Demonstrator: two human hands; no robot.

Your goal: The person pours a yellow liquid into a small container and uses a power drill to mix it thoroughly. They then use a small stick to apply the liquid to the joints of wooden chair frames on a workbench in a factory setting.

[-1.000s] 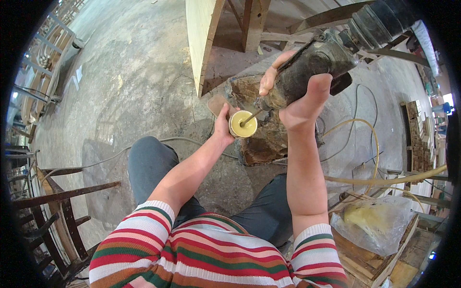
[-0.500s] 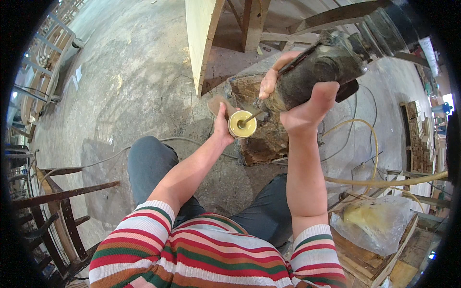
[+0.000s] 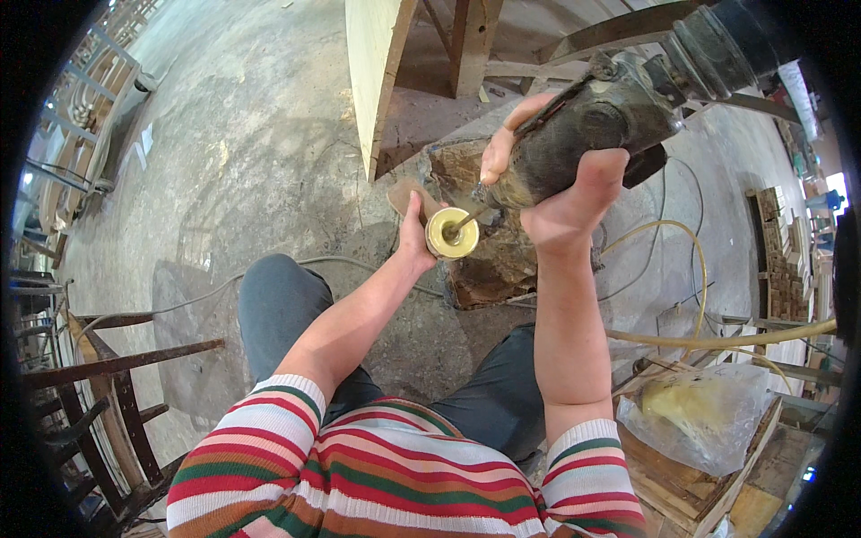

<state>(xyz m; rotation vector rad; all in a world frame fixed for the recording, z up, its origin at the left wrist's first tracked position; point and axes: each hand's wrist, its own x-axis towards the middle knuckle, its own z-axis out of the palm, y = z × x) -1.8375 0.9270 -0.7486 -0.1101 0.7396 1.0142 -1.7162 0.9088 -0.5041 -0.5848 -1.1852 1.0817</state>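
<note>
My left hand [image 3: 415, 236] is closed round a small round cup [image 3: 440, 247] of pale yellow paste. A flat brown piece [image 3: 411, 199] sticks out beyond the fingers on the far side; whether the hand grips it too is unclear. My right hand [image 3: 567, 211] is wrapped round a dark, worn power tool [image 3: 583, 139] with a ribbed black rear end. The tool slants down to the left. From its front a thin rod [image 3: 472, 216] dips into the paste; the rod's tip is hidden in it.
Below the hands stands a rough brown block [image 3: 489, 269]. A pale wooden panel [image 3: 372, 81] rises beyond. A yellow hose [image 3: 735, 341] and grey cable [image 3: 332, 260] cross the floor. Dark wooden frames [image 3: 126, 363] stand left; a clear plastic bag [image 3: 700, 417] lies in a wooden crate at right.
The power tool has tilted and shifted slightly left at its rear, with my right hand moving a little with it. The cup and my left hand stay almost where they were.
</note>
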